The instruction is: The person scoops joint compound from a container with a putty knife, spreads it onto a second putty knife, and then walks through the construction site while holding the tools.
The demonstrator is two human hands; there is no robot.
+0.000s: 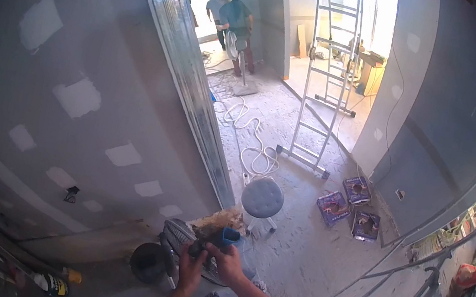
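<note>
Both my hands are close together at the bottom centre, fingers wrapped round a dark object with a blue-edged end (230,235). My left hand (189,270) grips its near side, thumb up. My right hand (224,262) closes on it from the right, just below the blue edge. What kind of thing it is I cannot tell. Just behind and left of my hands is a grey ribbed, cage-like thing (177,234), partly hidden by them. A round black container (148,262) stands left of my left hand. Brown, crumpled material (219,218) lies just beyond the object.
A round grey stool (262,198) stands ahead, with a white hose (260,160) behind it. An aluminium ladder (326,75) rises beyond. Several purple packages (334,207) lie to the right. A metal stud (185,69) edges the patched wall (55,135). Two people (235,18) are in the far room.
</note>
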